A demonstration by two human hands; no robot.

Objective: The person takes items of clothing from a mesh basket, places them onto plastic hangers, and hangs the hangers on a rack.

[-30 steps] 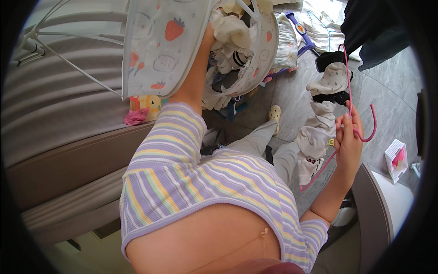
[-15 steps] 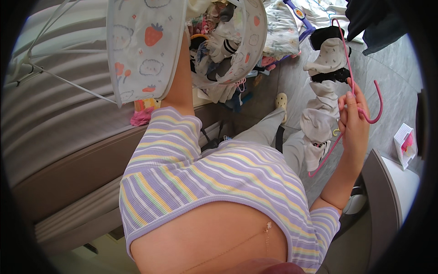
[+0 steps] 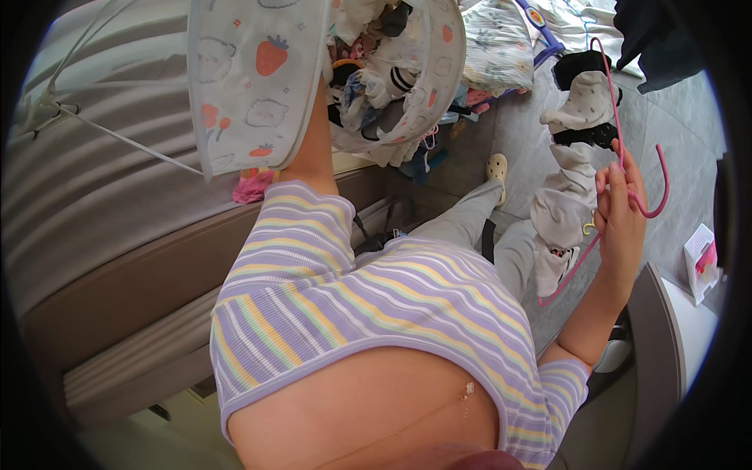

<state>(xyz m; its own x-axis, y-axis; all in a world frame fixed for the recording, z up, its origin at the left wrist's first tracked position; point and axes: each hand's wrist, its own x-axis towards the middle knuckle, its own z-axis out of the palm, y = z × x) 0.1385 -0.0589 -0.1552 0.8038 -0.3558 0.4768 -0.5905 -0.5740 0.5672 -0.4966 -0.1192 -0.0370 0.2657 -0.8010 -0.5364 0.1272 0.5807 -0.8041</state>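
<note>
Right hand: the hand (image 3: 624, 207) has its fingers closed around the pink hanger (image 3: 667, 178), near the base of the hook.
Socks: white and black socks (image 3: 562, 204) line the hanger, above the grey tiled floor (image 3: 680, 129).
Left hand: hidden behind the strawberry-print panel (image 3: 258, 86); cannot tell whether it is spread or pinching.
Basket: the round printed basket (image 3: 445, 70), beside the left forearm (image 3: 313, 149), contains mixed clothes (image 3: 376, 78).

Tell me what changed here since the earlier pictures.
The printed flap shifted left in view; bunched pale cloth no longer covers the left of the basket, exposing an orange band. The left hand is hidden behind the flap. Unchanged: right fingers hold the pink hanger with socks.
</note>
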